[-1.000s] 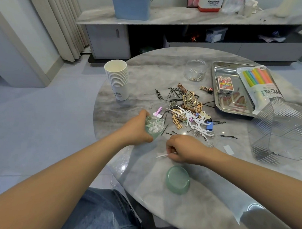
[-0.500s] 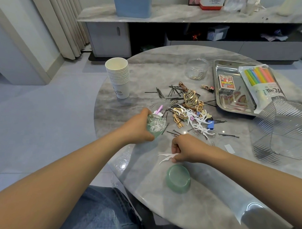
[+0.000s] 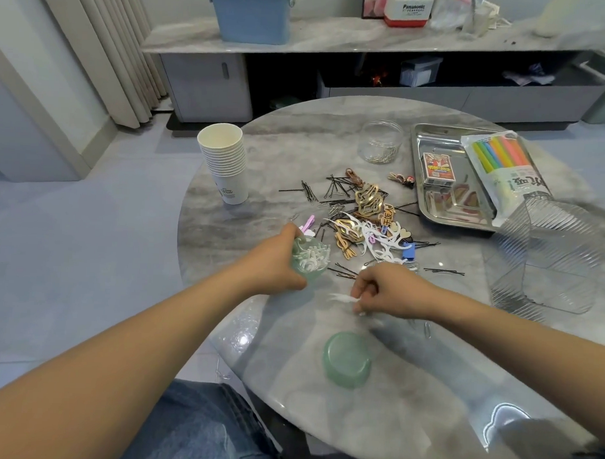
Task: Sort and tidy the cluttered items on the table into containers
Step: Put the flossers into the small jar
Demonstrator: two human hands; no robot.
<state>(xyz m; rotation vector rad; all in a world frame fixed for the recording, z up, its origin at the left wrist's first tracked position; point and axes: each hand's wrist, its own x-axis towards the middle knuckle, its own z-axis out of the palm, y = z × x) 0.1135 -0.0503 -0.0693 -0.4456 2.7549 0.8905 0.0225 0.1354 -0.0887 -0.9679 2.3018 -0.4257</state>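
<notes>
Now left hand (image 3: 270,262) gripping green jar (image 3: 310,260), right hand (image 3: 388,294) pinching white pick (image 3: 341,297)

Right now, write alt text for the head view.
A person's left hand grips a green jar of white floss picks while the right hand pinches another white floss pick over a round marble table strewn with hairpins.

Two bare forearms are reaching forward from the bottom corners, angling toward each other. The left hand (image 3: 276,262) is curling around a small green jar (image 3: 308,260), thumb pointing up along its near side. The right hand (image 3: 391,290), knuckles up and fingers bent under, is pinching a thin white pick (image 3: 341,298) at its fingertips.
</notes>
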